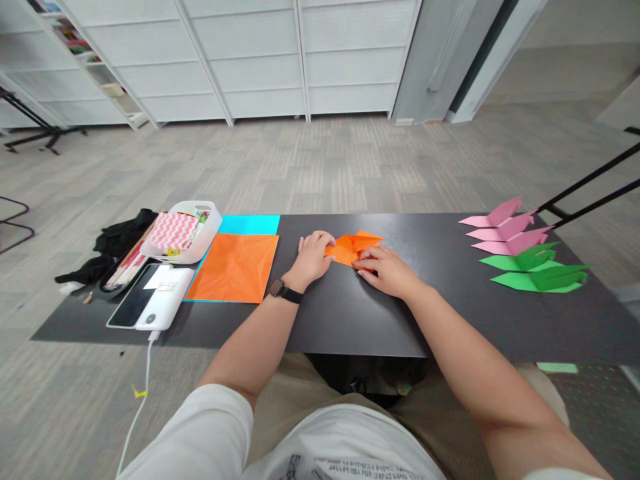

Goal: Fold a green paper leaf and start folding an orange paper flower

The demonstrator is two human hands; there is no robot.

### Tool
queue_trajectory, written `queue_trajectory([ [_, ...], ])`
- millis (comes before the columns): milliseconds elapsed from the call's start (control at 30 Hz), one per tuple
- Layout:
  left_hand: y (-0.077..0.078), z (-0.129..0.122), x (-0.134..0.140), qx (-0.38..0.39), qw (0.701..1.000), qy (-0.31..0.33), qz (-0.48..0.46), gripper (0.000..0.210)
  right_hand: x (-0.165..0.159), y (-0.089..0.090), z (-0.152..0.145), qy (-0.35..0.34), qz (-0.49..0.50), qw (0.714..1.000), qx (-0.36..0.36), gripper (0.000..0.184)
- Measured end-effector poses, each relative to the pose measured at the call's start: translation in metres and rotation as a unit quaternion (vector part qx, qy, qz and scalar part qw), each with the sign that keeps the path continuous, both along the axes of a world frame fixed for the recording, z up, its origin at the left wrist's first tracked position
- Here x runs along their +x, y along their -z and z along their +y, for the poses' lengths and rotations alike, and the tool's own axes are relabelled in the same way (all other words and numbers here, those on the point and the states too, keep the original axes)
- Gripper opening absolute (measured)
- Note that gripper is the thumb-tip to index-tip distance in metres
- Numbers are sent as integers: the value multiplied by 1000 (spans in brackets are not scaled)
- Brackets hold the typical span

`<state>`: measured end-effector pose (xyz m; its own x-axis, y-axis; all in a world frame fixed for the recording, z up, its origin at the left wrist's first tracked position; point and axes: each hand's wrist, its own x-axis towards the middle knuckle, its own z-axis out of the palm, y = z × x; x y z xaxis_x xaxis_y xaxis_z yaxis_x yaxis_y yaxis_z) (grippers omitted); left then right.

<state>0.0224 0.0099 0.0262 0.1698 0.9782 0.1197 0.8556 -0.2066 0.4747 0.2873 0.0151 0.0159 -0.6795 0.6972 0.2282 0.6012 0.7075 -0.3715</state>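
Observation:
A partly folded piece of orange origami paper (346,249) lies on the dark table between my two hands, with a pointed flap standing up at its right. My left hand (315,253), with a black watch on the wrist, pinches the paper's left end. From the right, my right hand (386,270) grips the near right edge with bent fingers. The fingertips cover parts of the folds. To the left lies a flat creased orange sheet (235,270) on top of blue sheets (253,224).
Pink folded paper figures (500,233) and green ones (540,277) stand in a row at the right. On the left are a white plastic box (213,223), a phone (131,300), a white power bank (165,300) with a cable, and black cloth (123,233).

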Motion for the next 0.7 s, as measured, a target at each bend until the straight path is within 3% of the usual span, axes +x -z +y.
queue_trajectory([
  [300,-6,5,-21,-37,999,-15,0,31,1,1,0,-6,3,1000,-6,29],
  [700,1,11,-32,-51,999,-20,-2,33,1,1,0,-3,5,1000,-5,29],
])
